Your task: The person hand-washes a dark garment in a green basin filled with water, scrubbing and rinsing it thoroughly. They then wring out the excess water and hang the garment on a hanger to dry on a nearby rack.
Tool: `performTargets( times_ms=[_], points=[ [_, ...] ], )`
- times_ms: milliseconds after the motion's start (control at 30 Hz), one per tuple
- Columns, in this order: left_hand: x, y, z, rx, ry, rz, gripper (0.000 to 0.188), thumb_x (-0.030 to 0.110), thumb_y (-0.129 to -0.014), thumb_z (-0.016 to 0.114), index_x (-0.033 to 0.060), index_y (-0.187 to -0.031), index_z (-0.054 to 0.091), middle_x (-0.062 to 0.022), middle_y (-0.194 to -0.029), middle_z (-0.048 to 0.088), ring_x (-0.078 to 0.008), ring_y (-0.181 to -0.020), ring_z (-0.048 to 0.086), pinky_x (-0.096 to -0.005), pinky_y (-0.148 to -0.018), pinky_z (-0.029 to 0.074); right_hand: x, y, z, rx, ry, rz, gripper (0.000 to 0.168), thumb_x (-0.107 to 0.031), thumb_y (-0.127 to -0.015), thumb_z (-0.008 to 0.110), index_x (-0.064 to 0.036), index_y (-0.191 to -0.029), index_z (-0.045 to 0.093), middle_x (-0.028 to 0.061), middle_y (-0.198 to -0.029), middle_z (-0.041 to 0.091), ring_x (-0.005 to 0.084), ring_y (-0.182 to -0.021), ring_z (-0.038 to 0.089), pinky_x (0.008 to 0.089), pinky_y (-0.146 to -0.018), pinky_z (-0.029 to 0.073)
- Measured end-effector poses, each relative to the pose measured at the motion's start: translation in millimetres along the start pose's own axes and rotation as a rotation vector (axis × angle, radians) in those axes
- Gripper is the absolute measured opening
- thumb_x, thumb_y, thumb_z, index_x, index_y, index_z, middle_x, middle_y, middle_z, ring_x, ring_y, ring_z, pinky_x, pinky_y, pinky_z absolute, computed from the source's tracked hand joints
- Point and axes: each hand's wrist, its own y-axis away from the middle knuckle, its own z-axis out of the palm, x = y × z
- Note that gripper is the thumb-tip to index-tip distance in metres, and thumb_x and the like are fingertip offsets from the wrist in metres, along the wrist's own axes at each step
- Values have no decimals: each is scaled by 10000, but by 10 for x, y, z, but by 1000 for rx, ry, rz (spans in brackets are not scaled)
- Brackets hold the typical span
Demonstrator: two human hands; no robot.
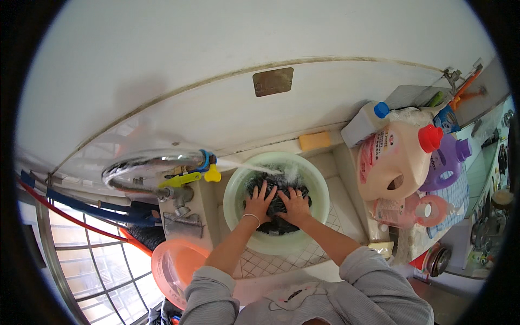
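A pale green plastic basin (235, 203) stands in a stone laundry sink (345, 203). Dark wet cloth (280, 225) lies in water inside it. My left hand (258, 203) presses on the cloth with fingers spread; a bracelet circles that wrist. Close beside it, my right hand (295, 205) rests on the same cloth, fingers apart, a ring on one finger. From the curved metal faucet (146, 160) at the left, a stream of water (256, 166) shoots into the basin and splashes beyond my fingers. Neither hand is seen closed around the cloth.
A yellow sponge or soap block (315, 141) lies on the back ledge. Right of the sink stand a white bottle (361, 126), a large beige detergent jug (400, 162), a purple jug (440, 170) and a pink bottle (396, 209). An orange basin (191, 260) sits left, near a barred window (105, 252).
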Motion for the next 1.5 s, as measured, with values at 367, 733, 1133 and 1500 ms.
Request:
performTargets(
  times_ms=[367,733,1133,1500],
  points=[
    [-320,-825,513,80,335,-56,414,157,-854,655,51,-1248,583,-193,-1127,632,-397,-1042,603,-488,-928,479,499,-767,830,116,-326,140,393,-263,-898,599,25,-1166,588,231,-1194,604,382,-1013,621,432,-835,528],
    [-89,458,-94,117,998,-345,437,165,-866,700,119,-1279,566,-181,-1381,497,-362,-1200,547,-439,-934,488,434,424,-334,292,-1132,-134,426,-212,-868,678,-91,-1260,562,132,-1250,581,307,-1179,544,383,-967,468],
    [126,338,4,-31,-35,-55,1046,403,-730,824,338,-1539,164,-148,-1595,116,-430,-1415,233,-635,-1048,344,32,209,168,118,-214,87,741,-482,-843,695,-206,-1458,388,251,-1458,300,474,-1321,326,560,-988,434],
    [-415,-942,771,76,179,-231,559,254,-902,642,174,-1420,449,-171,-1470,405,-371,-1278,466,-538,-1016,426,429,-1124,1161,173,-392,193,511,-372,-944,541,-66,-1352,500,217,-1303,543,417,-1180,512,492,-997,417]
  ],
)
